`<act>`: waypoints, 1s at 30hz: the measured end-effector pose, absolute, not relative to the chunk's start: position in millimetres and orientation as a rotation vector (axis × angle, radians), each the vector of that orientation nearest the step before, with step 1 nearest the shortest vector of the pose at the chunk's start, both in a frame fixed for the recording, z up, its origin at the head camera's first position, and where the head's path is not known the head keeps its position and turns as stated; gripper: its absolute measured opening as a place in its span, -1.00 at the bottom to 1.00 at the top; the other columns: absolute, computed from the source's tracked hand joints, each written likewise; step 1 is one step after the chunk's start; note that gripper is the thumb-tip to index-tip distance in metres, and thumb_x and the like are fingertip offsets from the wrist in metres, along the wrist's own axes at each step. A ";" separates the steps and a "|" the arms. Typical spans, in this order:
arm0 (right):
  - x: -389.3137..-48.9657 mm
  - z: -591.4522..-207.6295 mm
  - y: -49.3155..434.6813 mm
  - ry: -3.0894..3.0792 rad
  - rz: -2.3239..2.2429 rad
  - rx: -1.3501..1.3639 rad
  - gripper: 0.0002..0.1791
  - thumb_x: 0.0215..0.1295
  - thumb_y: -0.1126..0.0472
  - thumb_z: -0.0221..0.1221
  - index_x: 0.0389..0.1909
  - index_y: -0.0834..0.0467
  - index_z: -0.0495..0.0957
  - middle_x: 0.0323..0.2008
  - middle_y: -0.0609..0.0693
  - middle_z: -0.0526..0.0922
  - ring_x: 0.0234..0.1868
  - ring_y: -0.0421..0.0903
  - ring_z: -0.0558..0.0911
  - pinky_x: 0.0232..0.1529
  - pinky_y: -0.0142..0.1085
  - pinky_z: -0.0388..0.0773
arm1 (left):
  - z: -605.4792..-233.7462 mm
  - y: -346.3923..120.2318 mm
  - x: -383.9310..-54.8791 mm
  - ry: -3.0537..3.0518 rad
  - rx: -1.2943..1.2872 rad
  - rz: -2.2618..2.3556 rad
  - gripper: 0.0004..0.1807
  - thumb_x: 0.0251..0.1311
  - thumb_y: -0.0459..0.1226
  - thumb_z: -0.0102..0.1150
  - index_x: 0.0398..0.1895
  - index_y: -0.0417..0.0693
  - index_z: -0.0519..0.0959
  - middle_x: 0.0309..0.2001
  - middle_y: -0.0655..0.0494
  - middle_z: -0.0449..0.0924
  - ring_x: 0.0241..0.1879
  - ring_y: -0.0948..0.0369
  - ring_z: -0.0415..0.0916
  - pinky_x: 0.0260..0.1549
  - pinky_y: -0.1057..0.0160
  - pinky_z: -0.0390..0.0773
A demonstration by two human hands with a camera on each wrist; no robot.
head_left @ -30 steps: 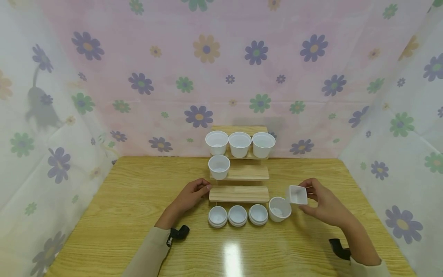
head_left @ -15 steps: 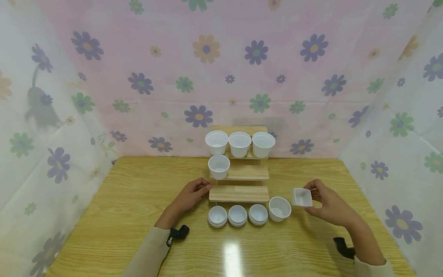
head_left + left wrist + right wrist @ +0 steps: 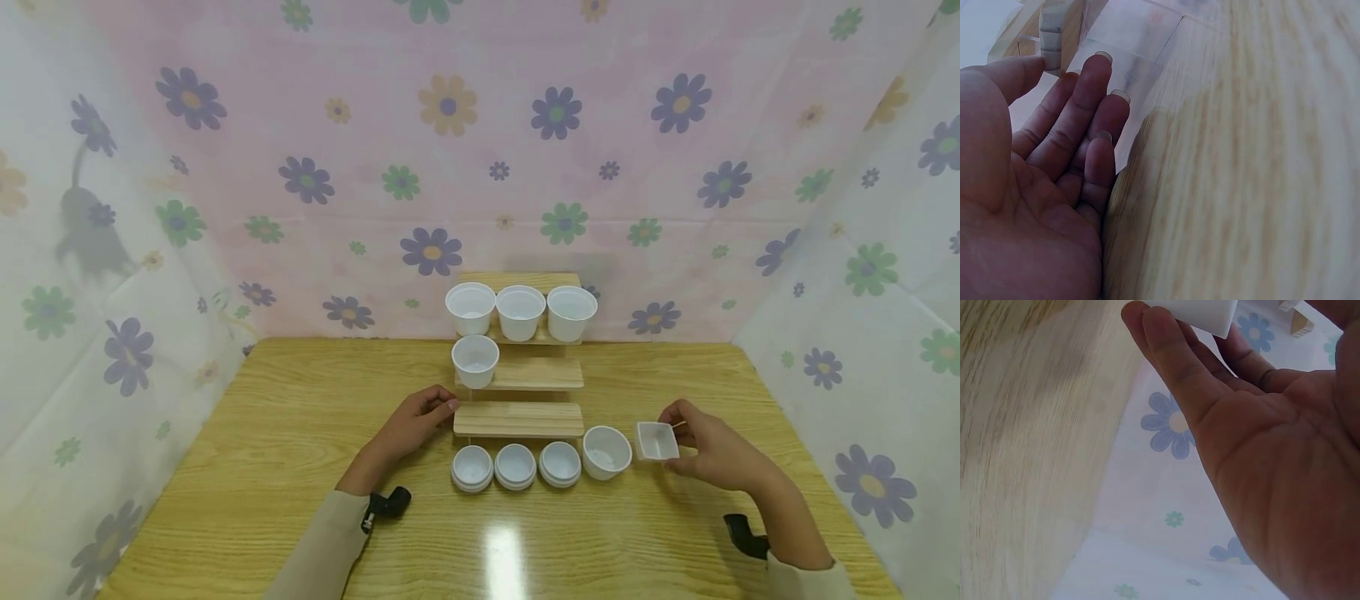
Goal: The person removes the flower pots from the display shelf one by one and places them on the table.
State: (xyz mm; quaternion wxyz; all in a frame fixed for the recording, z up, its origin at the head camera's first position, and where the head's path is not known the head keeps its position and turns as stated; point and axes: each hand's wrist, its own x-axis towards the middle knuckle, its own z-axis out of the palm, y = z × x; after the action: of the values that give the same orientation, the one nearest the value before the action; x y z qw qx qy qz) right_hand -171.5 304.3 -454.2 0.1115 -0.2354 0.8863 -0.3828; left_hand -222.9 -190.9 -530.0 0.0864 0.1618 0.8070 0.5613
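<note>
A small square white pot is held by my right hand, thumb on one side and fingers on the other. In the right wrist view the pot shows only in part at the top. Just left of it stands a round white pot. My left hand is at the left end of the lowest board of a tiered wooden stand. In the left wrist view, thumb and fingertip of that hand pinch the board's end.
Round white pots line the stand's top tier, and one pot sits at the left of the middle tier. In front of the stand, smaller round white pots form a row on the wooden table. A flowered cloth hangs behind.
My right hand has moved the square pot right, away from the round pot, and slightly nearer the front. The left hand stays at the stand.
</note>
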 end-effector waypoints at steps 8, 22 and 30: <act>-174.3 -460.5 305.6 2.532 -1.114 -0.705 -0.43 0.24 0.31 0.50 0.14 0.34 0.40 0.07 0.24 0.61 0.12 0.31 0.69 0.04 -0.05 0.70 | -528.6 -190.5 -223.4 2.405 0.475 1.673 -0.72 0.63 -0.09 0.11 0.06 -0.08 0.65 -0.16 0.06 0.68 -0.10 -0.01 0.63 -0.01 0.05 0.61; -176.7 -463.6 303.2 2.483 -1.107 -0.685 -0.38 0.27 0.22 0.51 0.20 0.37 0.42 0.11 0.22 0.63 0.14 0.27 0.68 0.08 -0.06 0.68 | -528.7 -190.5 -222.4 2.413 0.465 1.672 -0.74 0.63 -0.10 0.11 0.05 -0.07 0.65 -0.18 0.07 0.68 -0.12 0.01 0.63 -0.05 0.11 0.61; -173.9 -459.1 302.0 2.491 -1.079 -0.649 -0.25 0.29 0.15 0.50 0.33 0.42 0.38 0.19 0.29 0.59 0.15 0.26 0.67 0.07 -0.10 0.68 | -526.4 -190.3 -221.8 2.405 0.457 1.670 -0.74 0.63 -0.11 0.11 0.06 -0.08 0.65 -0.19 0.07 0.69 -0.13 0.02 0.63 -0.06 0.12 0.61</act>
State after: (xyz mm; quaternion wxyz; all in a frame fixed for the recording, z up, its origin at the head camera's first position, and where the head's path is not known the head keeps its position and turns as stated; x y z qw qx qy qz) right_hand -173.9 302.0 -459.1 0.1745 -0.2289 0.8788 -0.3806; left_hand -221.8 -190.3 -526.4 0.0889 0.1537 0.8083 0.5613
